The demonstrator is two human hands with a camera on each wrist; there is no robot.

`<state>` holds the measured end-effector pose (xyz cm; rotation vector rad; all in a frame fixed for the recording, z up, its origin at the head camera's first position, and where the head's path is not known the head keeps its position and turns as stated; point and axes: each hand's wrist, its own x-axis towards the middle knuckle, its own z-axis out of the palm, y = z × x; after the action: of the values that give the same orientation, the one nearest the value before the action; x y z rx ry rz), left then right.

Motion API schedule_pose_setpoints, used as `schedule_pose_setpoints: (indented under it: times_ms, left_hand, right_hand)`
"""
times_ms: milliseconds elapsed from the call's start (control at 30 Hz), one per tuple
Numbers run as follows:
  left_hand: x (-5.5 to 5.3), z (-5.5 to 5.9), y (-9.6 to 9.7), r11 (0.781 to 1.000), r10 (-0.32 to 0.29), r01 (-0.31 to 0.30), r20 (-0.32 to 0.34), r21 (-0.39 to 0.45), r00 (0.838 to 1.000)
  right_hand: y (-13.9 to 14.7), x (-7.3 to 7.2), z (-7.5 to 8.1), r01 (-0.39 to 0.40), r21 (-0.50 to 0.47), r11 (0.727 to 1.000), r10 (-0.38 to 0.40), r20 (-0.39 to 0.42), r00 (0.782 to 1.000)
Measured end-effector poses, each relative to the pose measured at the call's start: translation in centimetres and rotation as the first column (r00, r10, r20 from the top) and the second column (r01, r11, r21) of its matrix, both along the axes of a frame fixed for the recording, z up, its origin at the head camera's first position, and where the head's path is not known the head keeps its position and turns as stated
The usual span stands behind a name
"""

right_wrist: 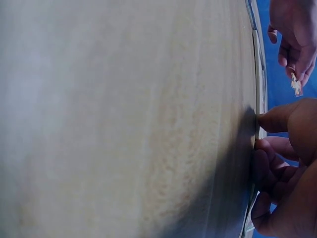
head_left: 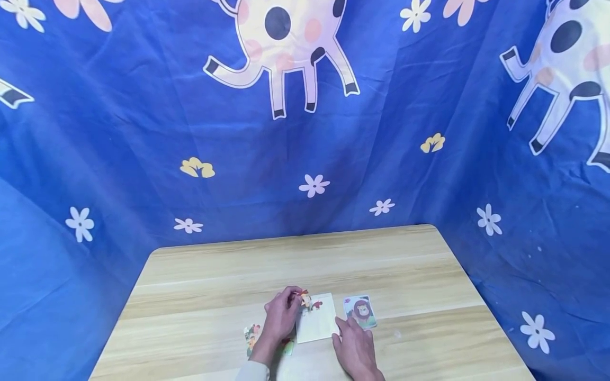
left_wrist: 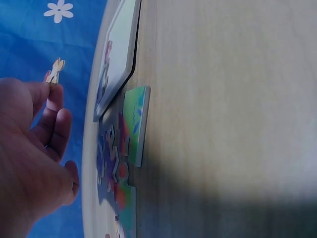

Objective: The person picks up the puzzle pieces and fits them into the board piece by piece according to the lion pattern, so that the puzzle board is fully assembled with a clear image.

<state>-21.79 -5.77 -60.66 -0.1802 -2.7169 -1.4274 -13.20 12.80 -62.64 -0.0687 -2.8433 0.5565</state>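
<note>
My left hand (head_left: 282, 316) pinches a small cut-out puzzle piece (left_wrist: 55, 72) between thumb and fingertips, held above the far left part of a white board (head_left: 315, 324). Another puzzle piece (head_left: 317, 305) with a red patch lies on that board near its far edge. At the board's near right corner is my right hand (head_left: 355, 348), its thumb and a fingertip touching the side edge, the other fingers loosely bent. Beside and partly under my left wrist lie several colourful puzzle pieces (left_wrist: 133, 124), some hidden by the arm in the head view.
A picture card with a lion (head_left: 360, 310) lies right of the white board, just beyond my right hand. Everything rests on a light wooden table (head_left: 200, 280). Blue cloth (head_left: 286, 148) printed with animals and flowers hangs behind the table and along its sides.
</note>
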Motion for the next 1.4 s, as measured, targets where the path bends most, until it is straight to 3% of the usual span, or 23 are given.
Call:
schedule_pose_setpoints:
  times_ms: [400, 700, 1033, 1300, 1400]
  left_hand:
    - [0.2, 0.1, 0.2, 1.0, -0.006, 0.006, -0.01, 0.015, 1.0]
    - [0.0, -0.4, 0.8, 1.0, -0.011, 0.011, 0.023, -0.007, 1.0]
    - [0.0, -1.1, 2.1, 0.999, 0.003, -0.003, -0.005, -0.044, 1.0]
    - [0.0, -1.3, 3.2, 0.998, -0.02, 0.018, -0.022, -0.067, 1.0]
    - [-0.1, -1.5, 3.6, 0.994, -0.024, 0.018, -0.056, -0.106, 0.998]
  right_hand:
    - [0.0, 0.0, 0.1, 0.008, 0.008, 1.0, -0.008, -0.006, 1.0]
    - [0.0, -0.1, -0.1, 0.004, 0.014, 1.0, -0.004, -0.025, 1.0]
    - [-0.1, -0.1, -0.1, 0.011, 0.01, 1.0, -0.011, -0.006, 1.0]
    - [-0.1, 0.0, 0.0, 0.012, 0.003, 1.0, -0.012, -0.013, 1.0]
    - [0.0, 0.0, 0.1, 0.008, -0.001, 1.0, -0.008, -0.014, 1.0]
